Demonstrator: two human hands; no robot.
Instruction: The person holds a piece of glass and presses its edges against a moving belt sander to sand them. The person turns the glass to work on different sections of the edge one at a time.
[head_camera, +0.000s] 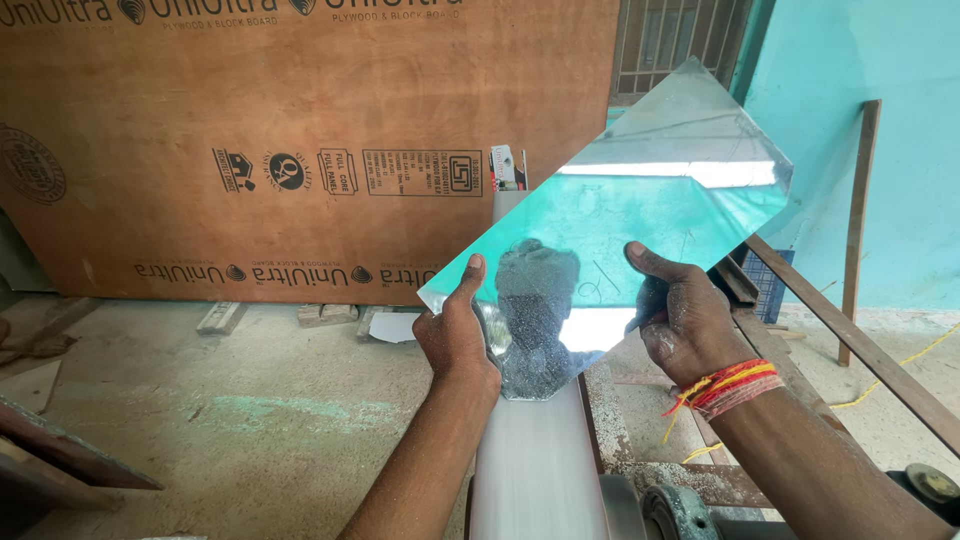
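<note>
I have the mirror pane (640, 210) up in front of me, tilted, its long axis running from 7 o'clock near my hands up toward 1 o'clock, where the far corner rises against the turquoise wall (880, 180). My left hand (455, 340) is clamped on the lower left edge, thumb lying up along the rim and the fingers wrapped behind. My right hand (680, 320) is clamped on the lower right part, thumb pressed flat on the reflecting face and the rest of the grip under the back. Both hands sit close together at the low end, so most of the sheet hangs out beyond them.

I judge it stiff and brittle: it will not flex, and a knock on a corner could chip or crack it. The face looks smooth and slick, and my hands are dusted with fine powder, so a pinch on the face alone may slide. The edges look thin and may be sharp, so I would press along them with the flats of my fingers, not across them. For steadier control I would spread my grip wider along the two long edges.

Below the pane runs a pale sanding belt (535, 470), blurred, at 6 o'clock. A big plywood sheet (300, 130) leans behind at 11 o'clock.
</note>
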